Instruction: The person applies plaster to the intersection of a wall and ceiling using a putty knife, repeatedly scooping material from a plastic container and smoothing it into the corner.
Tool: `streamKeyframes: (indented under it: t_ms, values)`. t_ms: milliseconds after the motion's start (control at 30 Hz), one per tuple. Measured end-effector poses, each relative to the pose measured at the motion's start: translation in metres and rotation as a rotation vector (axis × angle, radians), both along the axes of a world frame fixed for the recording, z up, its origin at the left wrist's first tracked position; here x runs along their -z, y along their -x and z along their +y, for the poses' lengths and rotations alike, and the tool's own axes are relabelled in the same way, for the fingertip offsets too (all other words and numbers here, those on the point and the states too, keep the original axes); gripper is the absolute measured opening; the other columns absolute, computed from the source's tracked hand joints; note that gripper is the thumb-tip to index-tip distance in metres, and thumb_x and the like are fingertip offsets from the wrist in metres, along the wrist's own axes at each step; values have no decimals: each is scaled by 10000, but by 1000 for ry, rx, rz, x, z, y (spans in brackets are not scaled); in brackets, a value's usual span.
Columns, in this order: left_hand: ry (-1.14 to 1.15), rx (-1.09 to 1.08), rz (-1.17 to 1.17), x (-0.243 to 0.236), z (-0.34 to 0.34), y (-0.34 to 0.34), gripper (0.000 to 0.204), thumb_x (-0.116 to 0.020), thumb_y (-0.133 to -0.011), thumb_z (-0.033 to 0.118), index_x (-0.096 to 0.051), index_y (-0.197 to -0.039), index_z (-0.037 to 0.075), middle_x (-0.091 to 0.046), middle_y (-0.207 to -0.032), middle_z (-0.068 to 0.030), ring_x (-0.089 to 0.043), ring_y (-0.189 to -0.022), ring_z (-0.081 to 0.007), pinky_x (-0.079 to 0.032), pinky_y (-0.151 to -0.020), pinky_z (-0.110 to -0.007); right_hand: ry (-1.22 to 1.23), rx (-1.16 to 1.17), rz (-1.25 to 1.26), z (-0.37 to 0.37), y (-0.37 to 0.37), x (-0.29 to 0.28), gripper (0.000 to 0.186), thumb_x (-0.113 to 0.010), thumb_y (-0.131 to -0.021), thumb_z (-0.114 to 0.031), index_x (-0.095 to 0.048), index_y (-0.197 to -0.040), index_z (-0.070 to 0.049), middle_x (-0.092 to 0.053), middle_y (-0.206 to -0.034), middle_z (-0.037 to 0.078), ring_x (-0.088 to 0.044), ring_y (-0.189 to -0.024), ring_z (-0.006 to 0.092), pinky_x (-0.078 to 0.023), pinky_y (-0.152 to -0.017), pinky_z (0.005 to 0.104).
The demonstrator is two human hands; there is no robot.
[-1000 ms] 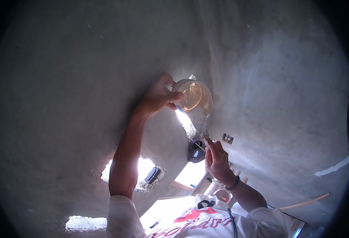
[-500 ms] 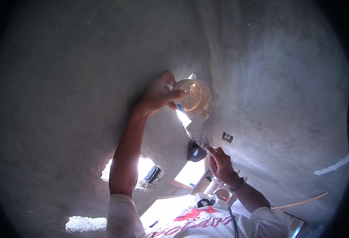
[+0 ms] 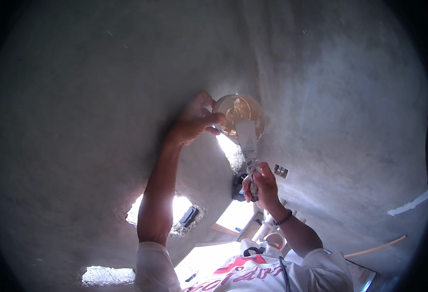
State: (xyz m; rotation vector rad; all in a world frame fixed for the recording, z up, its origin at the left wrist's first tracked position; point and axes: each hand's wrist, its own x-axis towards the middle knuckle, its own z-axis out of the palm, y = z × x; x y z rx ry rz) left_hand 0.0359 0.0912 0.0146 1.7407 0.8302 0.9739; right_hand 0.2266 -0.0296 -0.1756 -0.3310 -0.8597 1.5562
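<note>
My left hand (image 3: 194,120) grips the left edge of a round, tan, tub-like piece (image 3: 227,108), its thumb on the near side. The piece stands at the inner corner of the grey wall, over a bright broken gap (image 3: 232,152); I cannot tell whether it is a tub or a pipe end. My right hand (image 3: 265,187) is closed round the handle of a putty knife (image 3: 247,136), smeared with grey paste. Its blade points up and overlaps the lower part of the round piece's opening; whether they touch is unclear.
A socket box (image 3: 281,171) is set in the right wall. A dark cup-shaped thing (image 3: 238,187) is just left of my right hand. A rough hole (image 3: 180,207) with a small grey device (image 3: 189,216) is behind my left forearm. Light pipes (image 3: 274,239) stand near my chest.
My right hand has turned the putty knife more upright and raised its blade over the round piece's opening. The left hand still holds the piece, almost in the same spot.
</note>
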Motion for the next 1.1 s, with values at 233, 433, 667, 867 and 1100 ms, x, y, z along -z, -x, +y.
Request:
streamKeyframes:
  t_ms: [233, 433, 667, 867, 1100]
  values:
    - [-3, 24, 86, 0, 4, 2, 371, -722, -812, 112, -432, -1035, 50, -476, -1101, -110, -606, -884, -163, -630, -655, -363, 73, -74, -63, -25, 2, 19, 243, -483, -1012, -324, -428, -1218, -208, -572, -663, 124, -540, -413, 170, -435, -350, 275]
    - [-10, 11, 157, 3, 6, 3, 416, -759, -780, 131, -467, -1056, 25, -506, -1068, -119, -602, -862, -167, -608, -644, -338, 109, -80, -383, -58, -30, 24, 260, -483, -1010, -259, -439, -1207, -94, -577, -667, 105, -533, -420, 144, -433, -365, 264]
    - [-230, -24, 271, 19, 13, 5, 525, -830, -664, 202, -507, -1043, 36, -545, -1046, -92, -566, -923, -192, -537, -723, -343, -121, 373, -1141, -62, -95, -70, 188, -515, -966, -118, -482, -1128, -28, -612, -646, 76, -623, -489, 164, -474, -423, 301]
    - [-258, -35, 272, 16, 9, 6, 547, -835, -619, 230, -506, -1018, 52, -546, -1044, -91, -554, -902, -203, -498, -758, -339, -537, 638, -1687, -26, -100, -116, 214, -574, -922, -76, -469, -1106, -48, -581, -588, 153, -613, -550, 372, -463, -481, 447]
    - [-172, -4, 229, 14, 9, 6, 482, -816, -688, 79, -493, -1041, 23, -493, -1111, -118, -536, -978, -211, -596, -688, -345, -209, 295, -1383, -18, -85, -90, 168, -524, -962, -98, -452, -1111, -71, -578, -568, 106, -584, -430, 260, -450, -393, 379]
